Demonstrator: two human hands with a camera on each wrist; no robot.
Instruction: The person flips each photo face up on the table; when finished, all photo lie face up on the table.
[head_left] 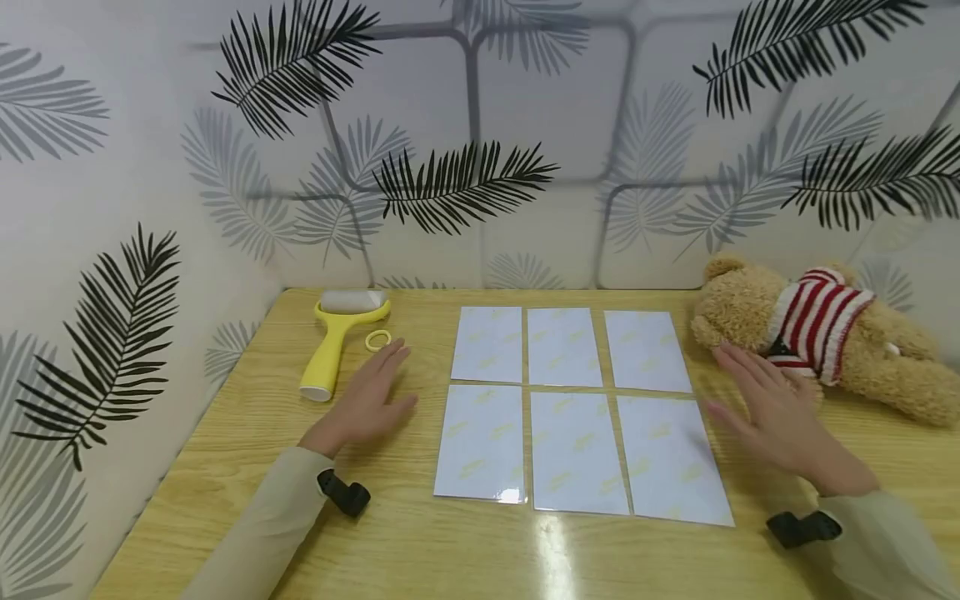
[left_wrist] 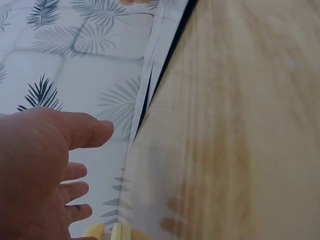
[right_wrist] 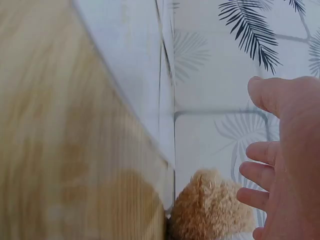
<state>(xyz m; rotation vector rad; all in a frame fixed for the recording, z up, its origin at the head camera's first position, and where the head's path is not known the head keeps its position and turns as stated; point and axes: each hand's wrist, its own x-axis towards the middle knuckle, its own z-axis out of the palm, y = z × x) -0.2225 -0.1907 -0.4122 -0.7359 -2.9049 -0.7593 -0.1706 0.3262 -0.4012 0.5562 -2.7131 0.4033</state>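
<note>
Several white rectangular sheets (head_left: 485, 442) with faint yellow marks lie in two rows on the wooden table. To their left is my left hand (head_left: 367, 400), fingers extended and holding nothing, just right of a yellow-handled lint roller (head_left: 327, 358) and a small yellow ring (head_left: 378, 339). My right hand (head_left: 780, 417) is at the right side of the sheets, fingers straight, palm facing inward and bare. Its fingertips overlap the teddy bear (head_left: 738, 304) in the head view. In the right wrist view the bear's fur (right_wrist: 210, 207) shows beyond the fingers.
The teddy bear wears a red-and-white striped sweater (head_left: 817, 325) and lies on its side at the back right. A wall covering (head_left: 540, 233) with leaf prints rises behind the wooden table (head_left: 420, 550) and along its left edge.
</note>
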